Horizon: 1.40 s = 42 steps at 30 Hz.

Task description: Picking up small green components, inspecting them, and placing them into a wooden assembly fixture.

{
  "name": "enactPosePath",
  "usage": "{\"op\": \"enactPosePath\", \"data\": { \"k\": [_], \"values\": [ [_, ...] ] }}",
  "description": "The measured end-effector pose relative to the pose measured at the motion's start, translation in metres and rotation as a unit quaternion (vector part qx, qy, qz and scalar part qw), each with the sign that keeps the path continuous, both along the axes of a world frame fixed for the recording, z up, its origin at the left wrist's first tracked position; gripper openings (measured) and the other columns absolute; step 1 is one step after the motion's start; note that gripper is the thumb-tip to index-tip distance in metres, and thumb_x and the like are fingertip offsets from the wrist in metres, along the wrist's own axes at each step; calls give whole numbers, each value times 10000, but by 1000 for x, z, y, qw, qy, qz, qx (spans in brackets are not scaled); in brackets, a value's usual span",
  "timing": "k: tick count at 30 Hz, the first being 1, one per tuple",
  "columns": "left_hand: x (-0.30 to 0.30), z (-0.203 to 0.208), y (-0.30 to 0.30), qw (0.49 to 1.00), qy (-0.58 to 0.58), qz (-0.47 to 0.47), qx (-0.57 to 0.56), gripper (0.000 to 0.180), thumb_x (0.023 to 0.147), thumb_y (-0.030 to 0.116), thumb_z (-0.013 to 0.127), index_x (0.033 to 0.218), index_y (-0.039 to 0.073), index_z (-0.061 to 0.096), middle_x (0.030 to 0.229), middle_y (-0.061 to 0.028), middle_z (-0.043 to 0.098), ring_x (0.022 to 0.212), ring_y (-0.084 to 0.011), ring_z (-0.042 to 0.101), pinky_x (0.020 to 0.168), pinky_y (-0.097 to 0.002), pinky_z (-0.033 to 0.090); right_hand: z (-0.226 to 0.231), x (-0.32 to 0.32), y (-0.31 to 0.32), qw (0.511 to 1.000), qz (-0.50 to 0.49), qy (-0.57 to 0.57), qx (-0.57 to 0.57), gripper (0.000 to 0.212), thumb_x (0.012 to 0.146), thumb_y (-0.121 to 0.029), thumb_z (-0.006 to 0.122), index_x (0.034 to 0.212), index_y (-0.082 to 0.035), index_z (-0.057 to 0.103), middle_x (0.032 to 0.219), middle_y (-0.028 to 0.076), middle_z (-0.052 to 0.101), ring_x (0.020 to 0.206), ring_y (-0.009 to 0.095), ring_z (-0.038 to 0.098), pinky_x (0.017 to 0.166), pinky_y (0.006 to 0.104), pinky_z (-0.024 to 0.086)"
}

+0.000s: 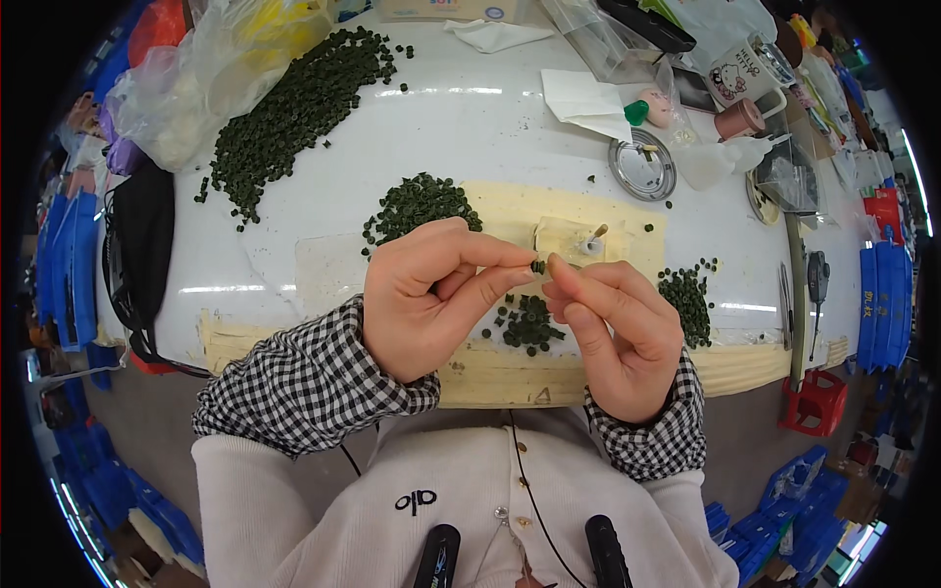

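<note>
My left hand (423,299) pinches a small dark green part (537,267) between thumb and forefinger. Close beside it, my right hand (627,338) has its fingers drawn together, their tips almost at the same part; whether they grip anything is hidden. Below the fingertips lies a small heap of dark green parts (529,325). Another heap of these parts (421,206) sits behind my left hand, and one more heap (689,306) is to the right of my right hand. Just beyond the fingers, a short white post (594,245) with a brownish stick stands on yellow tape.
A large spread of green parts (294,108) covers the far left, beside clear plastic bags (196,98). Toward the right are a round metal tin (643,165), a white tissue (586,101), a mug (740,73) and a screwdriver (817,279). A red stool (816,402) stands below the right edge.
</note>
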<state>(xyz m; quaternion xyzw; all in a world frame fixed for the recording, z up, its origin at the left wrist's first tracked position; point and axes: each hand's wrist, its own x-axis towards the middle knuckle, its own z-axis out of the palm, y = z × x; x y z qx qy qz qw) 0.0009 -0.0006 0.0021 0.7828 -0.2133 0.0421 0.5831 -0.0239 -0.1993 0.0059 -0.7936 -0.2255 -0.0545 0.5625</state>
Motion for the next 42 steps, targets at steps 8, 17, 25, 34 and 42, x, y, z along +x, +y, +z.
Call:
{"op": "enactPosePath", "data": {
  "k": [8,17,25,34,42],
  "values": [
    [1,-1,1,1000,-6,-8,7,118,781,-19,689,894,14,681,571,39,414,539,-65,346,516,-224,292,-2,0,-1,1000,14,15,9,318,844,43,591,1159,14,617,939,122,625,783,163,617,673,231,493],
    [1,-5,1,1000,10,-10,-3,148,789,31,693,935,53,698,579,25,398,530,-70,356,502,-231,295,-2,0,-1,1000,16,21,8,323,833,45,604,1153,7,624,917,113,623,750,159,605,656,228,483],
    [0,-5,1,1000,7,-18,-10,151,768,-48,684,909,8,687,591,27,424,534,-62,357,503,-220,292,-3,1,-2,1000,28,-4,-8,319,806,52,637,1123,14,640,898,112,618,704,158,594,625,223,477],
    [1,-2,4,999,-3,-35,-11,146,763,-29,699,903,6,679,574,39,412,543,-65,356,521,-224,301,-6,1,-3,999,33,-15,21,295,822,46,617,1114,19,641,918,123,624,745,168,616,657,233,495],
    [2,-1,0,999,21,-49,1,136,769,-10,694,903,10,681,555,44,385,535,-64,337,516,-231,295,1,-3,-8,999,-29,16,30,243,827,37,611,1068,32,644,900,121,634,771,168,621,691,242,490]
  ]
}}
